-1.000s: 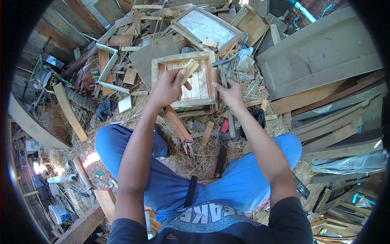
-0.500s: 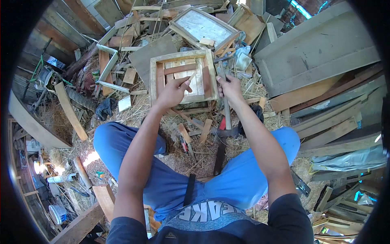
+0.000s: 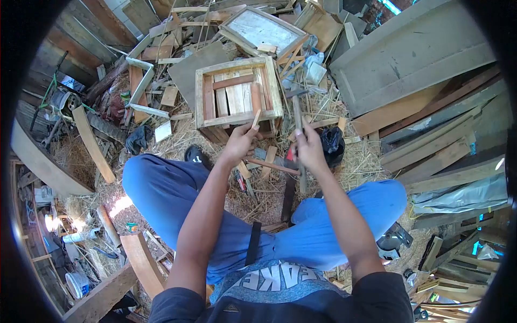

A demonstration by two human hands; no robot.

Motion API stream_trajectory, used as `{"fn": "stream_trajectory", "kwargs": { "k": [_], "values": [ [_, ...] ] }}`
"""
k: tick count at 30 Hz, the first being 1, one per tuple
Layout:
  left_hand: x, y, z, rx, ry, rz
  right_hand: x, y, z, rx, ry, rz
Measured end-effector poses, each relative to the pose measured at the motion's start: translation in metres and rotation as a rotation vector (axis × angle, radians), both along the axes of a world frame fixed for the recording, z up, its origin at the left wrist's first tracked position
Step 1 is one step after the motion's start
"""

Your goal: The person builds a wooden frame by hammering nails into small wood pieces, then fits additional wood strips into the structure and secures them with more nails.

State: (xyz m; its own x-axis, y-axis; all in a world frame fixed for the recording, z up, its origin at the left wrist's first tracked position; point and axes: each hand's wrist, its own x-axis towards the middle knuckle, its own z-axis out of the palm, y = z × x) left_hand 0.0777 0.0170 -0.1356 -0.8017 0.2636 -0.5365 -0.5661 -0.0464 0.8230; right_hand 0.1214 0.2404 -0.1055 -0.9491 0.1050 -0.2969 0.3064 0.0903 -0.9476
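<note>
My left hand (image 3: 240, 144) is closed around a small, pale sliver of wood (image 3: 256, 117) that points up and away from me. It is just in front of a wooden box-like frame (image 3: 237, 118) with slats across its inside. My right hand (image 3: 310, 149) grips a hammer (image 3: 298, 114) by its long handle. The hammer's dark head points away from me, to the right of the frame. Below my hands a reddish wooden stick (image 3: 273, 166) lies over the straw, near a dark saw-like blade (image 3: 291, 199).
Behind the frame lies a pale framed panel (image 3: 264, 30) among scrap wood. Stacked boards and a large grey panel (image 3: 409, 59) lean on the right. A black plastic bag (image 3: 332, 146) sits right of my right hand. At left is a curved plank (image 3: 94, 145).
Both hands have drawn back towards me, the left one leaving the frame's interior. The hammer has come closer with my right hand, and my knee on the right has shifted outwards.
</note>
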Motion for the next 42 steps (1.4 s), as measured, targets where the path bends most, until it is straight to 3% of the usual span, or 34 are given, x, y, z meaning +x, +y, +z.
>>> {"fn": "stream_trajectory", "kwargs": {
  "k": [1,2,5,7,12,17,19,25,27,34,36,40,42],
  "values": [
    [0.003,0.004,0.011,0.001,-0.005,-0.003,0.008,-0.002,-0.002,-0.040,-0.032,-0.009],
    [0.005,0.008,0.023,-0.012,0.014,0.012,0.008,0.003,-0.039,0.215,0.311,0.049],
    [0.008,0.010,0.026,-0.065,0.029,0.046,0.021,0.006,-0.044,0.253,0.345,0.126],
    [0.007,0.007,0.033,-0.081,-0.014,-0.077,0.024,0.006,-0.035,0.262,0.341,0.118],
    [-0.006,0.013,0.011,-0.176,0.122,-0.123,0.024,0.005,-0.026,0.397,0.596,0.090],
    [-0.015,0.017,0.003,-0.242,0.099,-0.156,0.015,0.015,-0.031,0.415,0.458,0.133],
    [-0.015,0.021,0.008,-0.057,0.015,-0.059,0.013,0.017,-0.035,0.407,0.462,0.131],
    [-0.029,0.017,0.003,-0.005,-0.029,-0.106,0.011,0.018,-0.044,0.447,0.434,0.170],
    [-0.032,0.018,0.005,-0.034,-0.036,-0.115,0.011,0.016,-0.039,0.428,0.580,0.143],
    [-0.034,0.017,0.016,-0.092,-0.057,-0.149,0.002,0.015,-0.035,0.528,0.508,0.183],
    [-0.035,0.016,0.015,-0.111,-0.053,-0.164,0.000,0.012,-0.033,0.497,0.654,0.119],
    [-0.033,0.020,0.012,-0.100,-0.025,-0.118,0.002,0.013,-0.029,0.516,0.708,0.170],
    [-0.033,0.019,0.012,-0.075,-0.034,-0.118,0.002,0.015,-0.033,0.612,0.447,0.250]
  ]
}}
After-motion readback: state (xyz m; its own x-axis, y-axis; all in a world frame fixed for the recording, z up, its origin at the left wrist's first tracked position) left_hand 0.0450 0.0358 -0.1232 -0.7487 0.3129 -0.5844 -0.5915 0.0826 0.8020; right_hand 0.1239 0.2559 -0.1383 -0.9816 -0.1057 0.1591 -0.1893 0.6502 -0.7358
